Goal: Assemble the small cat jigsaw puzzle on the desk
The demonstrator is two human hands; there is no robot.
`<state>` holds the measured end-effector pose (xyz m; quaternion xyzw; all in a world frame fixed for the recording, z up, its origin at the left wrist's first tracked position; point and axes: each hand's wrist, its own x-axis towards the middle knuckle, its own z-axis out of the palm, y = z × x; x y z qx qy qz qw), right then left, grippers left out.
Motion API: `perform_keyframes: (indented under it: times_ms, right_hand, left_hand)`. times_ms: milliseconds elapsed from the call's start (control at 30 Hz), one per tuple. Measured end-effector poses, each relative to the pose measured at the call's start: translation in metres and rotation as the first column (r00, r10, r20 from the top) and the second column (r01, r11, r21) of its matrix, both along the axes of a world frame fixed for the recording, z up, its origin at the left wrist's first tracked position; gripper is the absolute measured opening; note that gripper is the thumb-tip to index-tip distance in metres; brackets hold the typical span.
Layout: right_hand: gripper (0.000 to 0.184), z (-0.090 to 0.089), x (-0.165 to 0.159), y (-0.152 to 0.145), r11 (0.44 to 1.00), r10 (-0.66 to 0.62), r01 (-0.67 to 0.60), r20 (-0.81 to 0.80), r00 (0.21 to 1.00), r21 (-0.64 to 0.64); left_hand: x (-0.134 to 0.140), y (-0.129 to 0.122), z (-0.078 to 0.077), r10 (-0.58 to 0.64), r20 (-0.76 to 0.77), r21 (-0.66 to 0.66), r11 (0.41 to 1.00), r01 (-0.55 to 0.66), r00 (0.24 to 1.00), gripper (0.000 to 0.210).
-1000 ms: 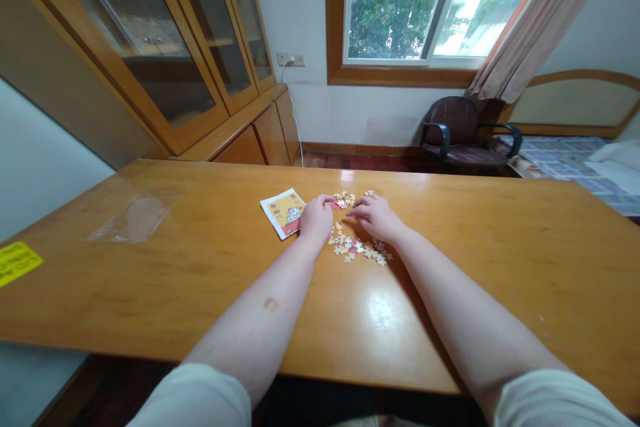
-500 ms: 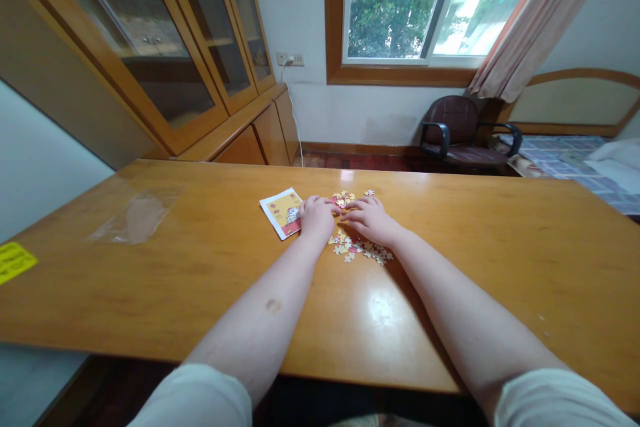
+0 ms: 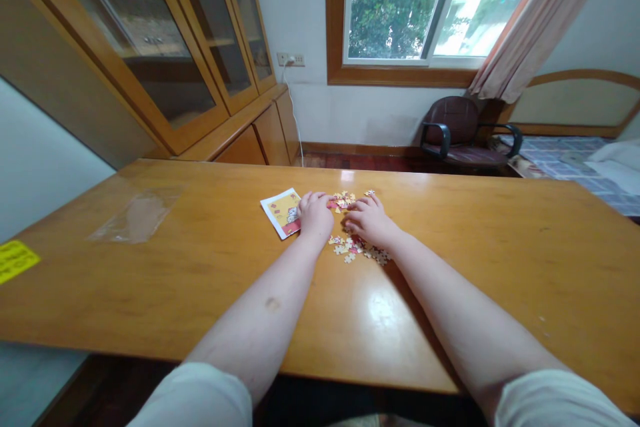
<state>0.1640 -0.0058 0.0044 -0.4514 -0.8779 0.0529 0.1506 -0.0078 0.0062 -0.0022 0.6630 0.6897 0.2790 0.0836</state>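
Jigsaw puzzle pieces lie in two loose groups, a far pile and a near pile. My left hand rests palm down between the picture card and the far pile, fingers stretched out, covering the card's right edge. Across from it, my right hand hovers at the near pile, its fingers loosely bent and apart; no piece shows in them. Part of the near pile is hidden under this hand. One piece sits beyond the right hand's fingers.
The wooden table carries a clear plastic bag on the left and a yellow label at its left edge. Behind the table stand a glass-door cabinet and a brown armchair.
My right hand has drawn back slightly toward the near pile, and its fingers are more bent. A gap has widened between the two hands. The left hand has barely moved.
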Motion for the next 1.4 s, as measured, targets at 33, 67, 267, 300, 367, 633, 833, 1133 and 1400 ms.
perform_keyframes:
  times_ms: [33,67,267,300,367,633,833,1133,1400]
  right_hand:
    - [0.021,-0.003,0.0,0.001,1.0,-0.001,0.001,-0.004,1.0,0.009]
    - [0.02,-0.006,0.001,0.003,1.0,0.004,-0.004,-0.006,1.0,0.013]
    - [0.01,-0.01,0.002,0.008,1.0,0.015,-0.015,-0.042,0.999,0.001]
    - [0.012,-0.008,0.004,0.01,1.0,-0.005,0.005,-0.054,0.999,-0.004]
    - [0.016,-0.005,0.009,0.012,0.995,-0.104,0.104,-0.073,0.992,0.0]
    - [0.018,-0.005,0.03,0.019,0.878,-0.478,0.478,0.01,0.878,0.012]
    - [0.024,-0.003,0.023,0.014,0.999,-0.009,0.003,-0.136,0.991,-0.043]
    - [0.042,-0.001,0.027,0.016,0.986,0.109,-0.125,-0.143,0.984,-0.107]
    - [0.041,-0.001,0.029,0.019,0.952,-0.301,0.303,0.043,0.952,-0.044]
  left_hand:
    - [0.0,0.0,0.001,-0.005,0.003,-0.003,1.0,0.005,1.0,0.046]
    - [0.0,-0.001,0.001,-0.009,0.005,-0.006,1.0,0.009,1.0,0.046]
    - [0.001,-0.003,0.005,-0.021,0.028,-0.012,1.0,0.021,0.999,0.045]
    - [0.001,-0.003,0.006,-0.025,0.032,-0.011,1.0,0.025,0.999,0.045]
    - [0.001,-0.002,0.006,-0.033,0.045,-0.008,0.999,0.034,0.998,0.043]
    - [0.006,0.0,-0.002,-0.299,0.011,-0.061,0.952,0.299,0.954,0.04]
    - [0.008,0.0,-0.009,-0.412,-0.107,-0.128,0.908,0.398,0.905,0.032]
    - [0.007,0.002,-0.01,-0.259,-0.088,-0.125,0.961,0.247,0.962,0.034]
    - [0.006,0.002,-0.008,-0.268,-0.078,-0.108,0.96,0.259,0.96,0.036]
